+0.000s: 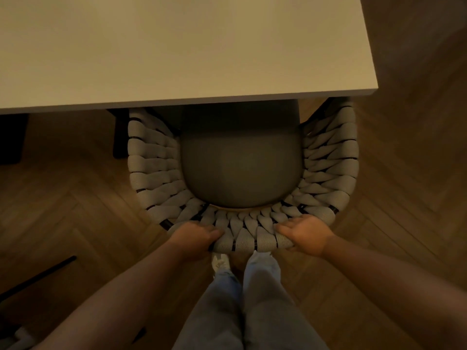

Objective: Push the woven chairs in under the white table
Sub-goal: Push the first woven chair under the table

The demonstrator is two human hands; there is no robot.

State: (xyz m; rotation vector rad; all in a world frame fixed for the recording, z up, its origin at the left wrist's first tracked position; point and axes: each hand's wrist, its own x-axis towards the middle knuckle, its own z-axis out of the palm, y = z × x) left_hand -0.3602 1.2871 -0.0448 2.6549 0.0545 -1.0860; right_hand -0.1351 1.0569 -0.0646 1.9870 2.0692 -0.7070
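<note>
Woven chair [242, 173]: front of seat under white table [177, 46] edge.
Left hand [195, 236]: fingers curled over backrest rim.
Right hand [304, 233]: likewise gripping rim.
Wooden floor [404, 185]: open beside both hands.

Open herringbone wood floor [404, 198] is seen either side of the grey woven rope chair [156, 168]; ahead, passage is blocked by the white rectangular counter [177, 46].

No writing, label, brand, number or sign can be read anywhere in the view.
</note>
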